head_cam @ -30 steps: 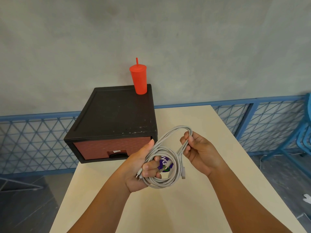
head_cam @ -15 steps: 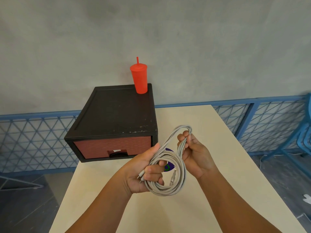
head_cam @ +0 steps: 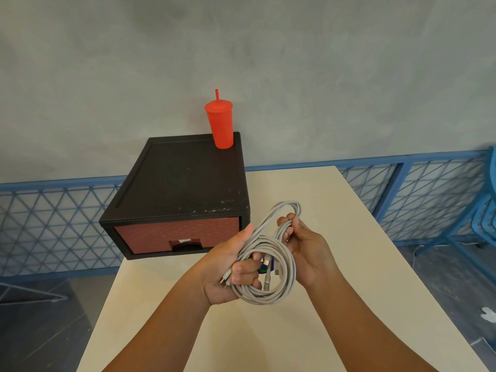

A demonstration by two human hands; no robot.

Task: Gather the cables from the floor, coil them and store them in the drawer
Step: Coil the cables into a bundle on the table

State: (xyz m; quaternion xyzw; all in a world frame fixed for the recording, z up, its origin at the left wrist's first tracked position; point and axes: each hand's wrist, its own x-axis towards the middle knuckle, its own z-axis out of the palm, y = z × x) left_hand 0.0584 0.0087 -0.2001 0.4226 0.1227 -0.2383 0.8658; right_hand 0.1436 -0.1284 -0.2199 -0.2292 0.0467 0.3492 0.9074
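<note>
The left hand (head_cam: 228, 275) and the right hand (head_cam: 308, 251) are bare. Behind the fingers (head_cam: 243, 271), the forearms (head_cam: 166, 323) are uncovered too, slim and smooth, down to the lower edge.

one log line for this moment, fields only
step: coiling | left hand: grips cable coil | right hand: pinches coil's top | drawer: closed

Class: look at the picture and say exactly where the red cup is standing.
In the head view, the red cup stands upright on top of the black drawer unit, at its far right corner, near the grey wall.
</note>
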